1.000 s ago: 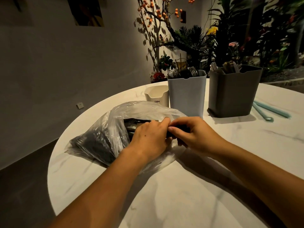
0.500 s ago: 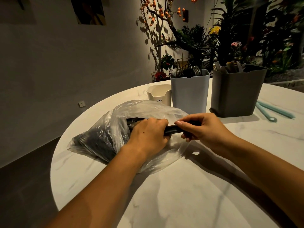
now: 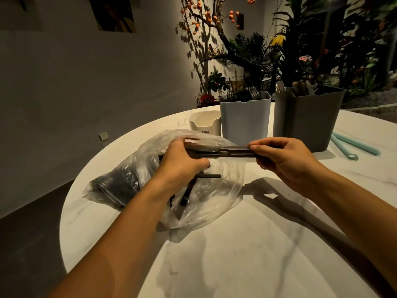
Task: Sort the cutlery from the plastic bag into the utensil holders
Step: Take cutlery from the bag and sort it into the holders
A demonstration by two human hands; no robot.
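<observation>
Your two forearms reach from the near edge across a round white marble table point(image 3: 247, 265). Your left hand point(image 3: 182, 162) rests at the mouth of a clear plastic bag point(image 3: 206, 196), fingers curled around one end of a bundle of dark cutlery point(image 3: 232, 152). Your right hand point(image 3: 285, 160) pinches the other end of that bundle, held level above the table. More dark cutlery lies inside the bag, on the left. Farther off stand three utensil holders in a row: a small cream holder point(image 3: 205, 123) on the left, a pale blue holder point(image 3: 245, 117) in the middle, a dark grey holder point(image 3: 307, 117) on the right, the last two holding cutlery. Two light green straws point(image 3: 352, 146) lie at the far right.
</observation>
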